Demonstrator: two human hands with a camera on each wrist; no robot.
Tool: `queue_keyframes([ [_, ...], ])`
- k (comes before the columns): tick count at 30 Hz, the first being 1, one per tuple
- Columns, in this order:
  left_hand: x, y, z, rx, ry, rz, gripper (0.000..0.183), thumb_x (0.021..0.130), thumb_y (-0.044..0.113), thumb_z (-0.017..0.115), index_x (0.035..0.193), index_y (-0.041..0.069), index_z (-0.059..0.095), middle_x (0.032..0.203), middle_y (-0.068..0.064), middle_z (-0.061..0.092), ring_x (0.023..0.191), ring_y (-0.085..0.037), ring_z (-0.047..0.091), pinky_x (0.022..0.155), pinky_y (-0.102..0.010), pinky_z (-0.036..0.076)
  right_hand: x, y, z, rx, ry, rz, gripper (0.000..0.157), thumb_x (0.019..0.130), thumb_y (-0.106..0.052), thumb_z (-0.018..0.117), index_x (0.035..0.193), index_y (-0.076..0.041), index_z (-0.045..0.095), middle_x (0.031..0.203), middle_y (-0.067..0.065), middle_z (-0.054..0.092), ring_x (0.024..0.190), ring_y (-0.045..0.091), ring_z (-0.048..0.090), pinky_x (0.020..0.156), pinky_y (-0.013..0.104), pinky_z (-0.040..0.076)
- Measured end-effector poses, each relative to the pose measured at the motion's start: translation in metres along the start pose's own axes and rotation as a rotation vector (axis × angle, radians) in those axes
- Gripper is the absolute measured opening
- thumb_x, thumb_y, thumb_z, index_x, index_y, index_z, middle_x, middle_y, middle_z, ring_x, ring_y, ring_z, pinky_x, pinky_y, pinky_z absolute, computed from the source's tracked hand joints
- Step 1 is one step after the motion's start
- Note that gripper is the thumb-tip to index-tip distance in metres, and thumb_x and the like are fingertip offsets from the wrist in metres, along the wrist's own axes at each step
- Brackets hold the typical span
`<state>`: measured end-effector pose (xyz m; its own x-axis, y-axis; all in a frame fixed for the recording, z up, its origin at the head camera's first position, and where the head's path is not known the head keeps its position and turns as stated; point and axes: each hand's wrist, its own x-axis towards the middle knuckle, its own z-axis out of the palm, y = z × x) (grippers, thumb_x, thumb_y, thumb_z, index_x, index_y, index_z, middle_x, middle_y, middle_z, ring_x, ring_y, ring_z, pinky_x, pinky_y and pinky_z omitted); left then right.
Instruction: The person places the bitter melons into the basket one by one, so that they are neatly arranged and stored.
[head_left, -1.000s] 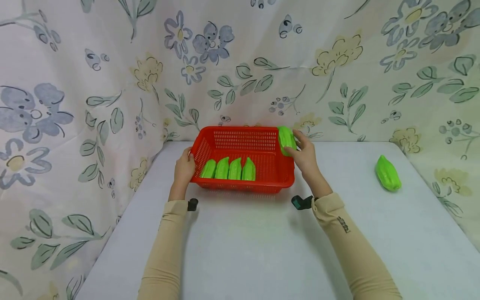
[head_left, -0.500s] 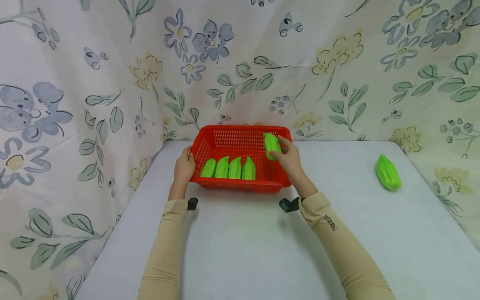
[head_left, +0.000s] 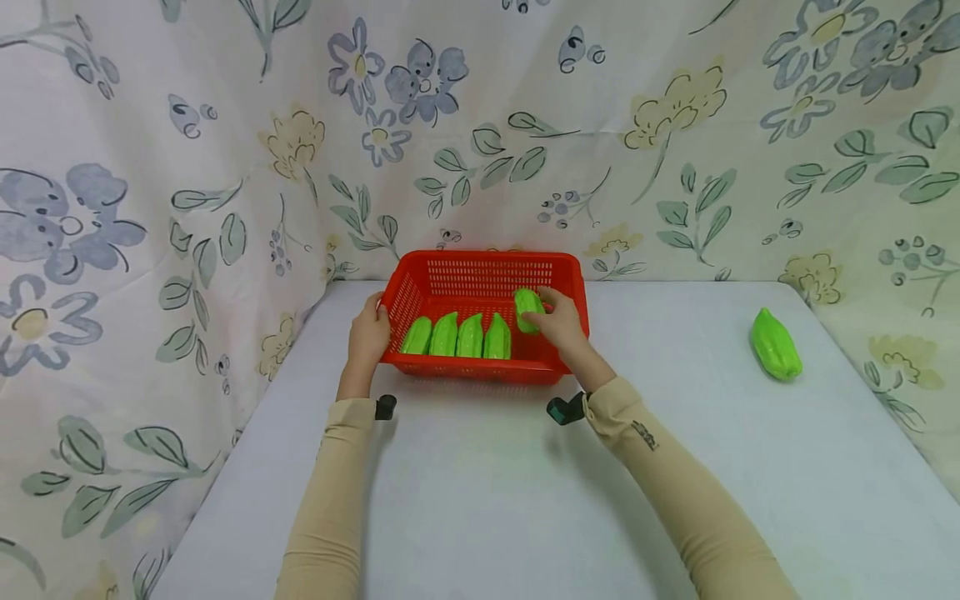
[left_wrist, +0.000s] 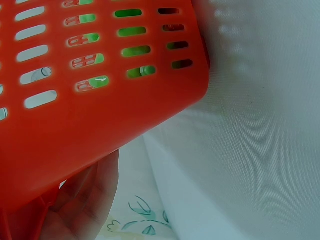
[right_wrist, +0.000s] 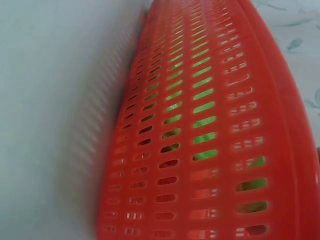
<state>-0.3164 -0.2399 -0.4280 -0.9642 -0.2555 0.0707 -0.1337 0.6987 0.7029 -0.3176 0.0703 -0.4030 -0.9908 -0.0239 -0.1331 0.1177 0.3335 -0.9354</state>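
Note:
A red perforated plastic basket [head_left: 480,367] stands on the white table near the floral curtain. My left hand [head_left: 369,335] grips its left rim; in the left wrist view the fingers [left_wrist: 95,192] show below the rim. Between the thumb and fingers of my right hand [head_left: 564,325] is a green ribbed star fruit [head_left: 526,310], held inside the basket's right half. Several similar star fruits [head_left: 470,337] lie side by side in a row along the front left of the basket. The right wrist view is filled by the basket wall [right_wrist: 280,150], which hides that hand.
One more green star fruit [head_left: 776,346] lies alone on the table [head_left: 480,500] at the far right. A floral curtain [head_left: 525,83] hangs behind the table and along its left side.
My right hand has carried the star fruit from over the basket's right rim leftward and down, closer to the row. My left hand has stayed on the rim.

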Motion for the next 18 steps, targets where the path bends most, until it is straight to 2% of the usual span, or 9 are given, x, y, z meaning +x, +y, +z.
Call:
queue_keyframes([
  [5, 0.0, 0.0, 0.0, 0.002, 0.0, -0.003, 0.046, 0.106, 0.023, 0.03, 0.151, 0.012, 0.034, 0.144, -0.022, 0.05, 0.116, -0.038, 0.057, 0.097, -0.054, 0.045, 0.004, -0.003, 0.0, -0.041, -0.057, 0.016, 0.064, 0.093, -0.014, 0.064, 0.15, -0.008, 0.037, 0.153, 0.016, 0.04, 0.136, 0.032, 0.041, 0.109, 0.045, 0.041],
  [11, 0.001, 0.0, 0.0, 0.002, 0.003, -0.006, 0.046, 0.106, 0.023, 0.031, 0.151, 0.012, 0.034, 0.143, -0.022, 0.05, 0.116, -0.038, 0.057, 0.097, -0.054, 0.045, 0.008, -0.01, -0.001, -0.058, -0.13, 0.086, 0.064, 0.091, -0.015, 0.065, 0.149, -0.005, 0.038, 0.15, 0.019, 0.042, 0.132, 0.033, 0.044, 0.108, 0.043, 0.043],
  [18, 0.001, -0.002, 0.0, -0.005, -0.009, -0.011, 0.047, 0.107, 0.024, 0.03, 0.152, 0.013, 0.033, 0.144, -0.021, 0.05, 0.115, -0.037, 0.057, 0.097, -0.053, 0.045, 0.012, -0.01, -0.001, -0.088, -0.183, 0.167, 0.067, 0.091, -0.016, 0.065, 0.149, -0.004, 0.035, 0.152, 0.017, 0.038, 0.13, 0.031, 0.042, 0.112, 0.044, 0.039],
])
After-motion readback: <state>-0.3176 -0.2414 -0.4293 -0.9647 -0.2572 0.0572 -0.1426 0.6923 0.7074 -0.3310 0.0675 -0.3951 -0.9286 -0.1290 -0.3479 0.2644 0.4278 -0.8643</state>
